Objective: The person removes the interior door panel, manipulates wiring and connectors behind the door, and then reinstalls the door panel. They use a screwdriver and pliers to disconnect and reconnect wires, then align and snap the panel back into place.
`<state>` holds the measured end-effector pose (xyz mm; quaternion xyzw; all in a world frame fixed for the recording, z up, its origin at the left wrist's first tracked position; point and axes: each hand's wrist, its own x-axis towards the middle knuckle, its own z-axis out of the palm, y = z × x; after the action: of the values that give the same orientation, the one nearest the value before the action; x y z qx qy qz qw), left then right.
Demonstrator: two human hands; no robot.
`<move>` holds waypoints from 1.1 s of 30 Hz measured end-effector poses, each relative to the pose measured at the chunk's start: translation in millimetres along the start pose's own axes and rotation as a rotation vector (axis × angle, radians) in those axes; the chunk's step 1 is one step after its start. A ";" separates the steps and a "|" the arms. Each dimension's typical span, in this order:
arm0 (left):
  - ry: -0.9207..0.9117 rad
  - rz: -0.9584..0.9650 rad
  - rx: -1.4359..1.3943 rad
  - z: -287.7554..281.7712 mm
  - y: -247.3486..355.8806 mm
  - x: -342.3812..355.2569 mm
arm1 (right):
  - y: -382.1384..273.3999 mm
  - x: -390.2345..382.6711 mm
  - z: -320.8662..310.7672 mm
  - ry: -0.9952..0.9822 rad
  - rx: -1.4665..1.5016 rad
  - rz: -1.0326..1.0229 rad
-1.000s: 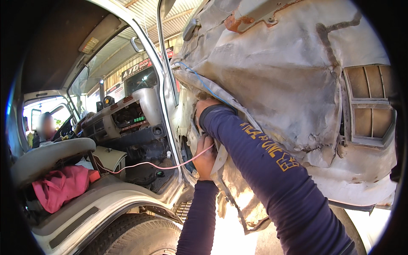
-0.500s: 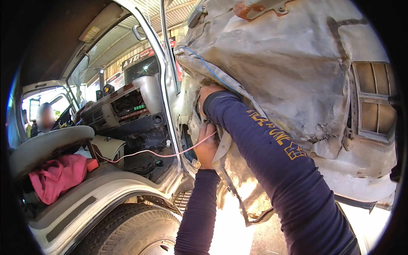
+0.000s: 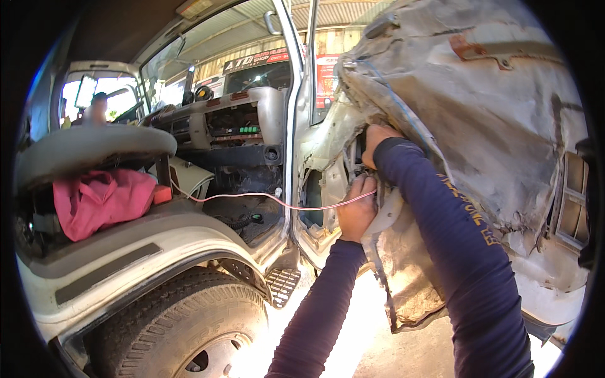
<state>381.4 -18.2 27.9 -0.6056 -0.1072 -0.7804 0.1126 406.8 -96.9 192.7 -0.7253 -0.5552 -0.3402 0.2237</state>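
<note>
The vehicle's door [image 3: 479, 113] stands open on the right, its metal skin covered by a loose, dirty, silvery sheet. My left hand [image 3: 357, 211] is at the door's inner edge, fingers curled at an opening; what they grip is hidden. A thin pink-and-white wire [image 3: 296, 206] runs out of the cab, crosses the back of this hand and goes out of sight beside its thumb. Just above, my right hand [image 3: 380, 140] reaches into the same opening under the sheet's edge, fingers hidden. Below the hands hangs a loose flap [image 3: 413, 283] of sheet. A blue wire [image 3: 403, 107] lies along the fold above.
Inside the cab are a grey seat [image 3: 94, 148], a pink cloth [image 3: 104, 201] and an opened dashboard [image 3: 236, 120]. A front tyre [image 3: 189, 315] and a metal step [image 3: 283, 283] are below the door frame. A person [image 3: 96, 110] is beyond the cab's far side.
My view has shifted, so the cab and door sit further right in the picture. Both hands remain at the same door opening, and the pink-and-white wire still crosses my left hand.
</note>
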 end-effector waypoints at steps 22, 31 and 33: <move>-0.088 -1.002 -0.427 -84.9 -81.3 43.0 | -26.6 -95.5 -87.3 -0.483 1.307 0.148; -0.369 -1.473 -0.704 29.4 -135.7 132.2 | -35.5 -73.0 -153.5 -0.746 1.501 0.270; -0.084 -1.652 -1.048 30.4 -144.0 134.5 | -36.6 -59.3 -161.4 -0.738 1.557 0.378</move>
<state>332.9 121.9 161.3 -0.3405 -0.1411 -0.5404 -0.7564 323.2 -238.6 254.7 -0.5103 -0.5369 0.4335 0.5132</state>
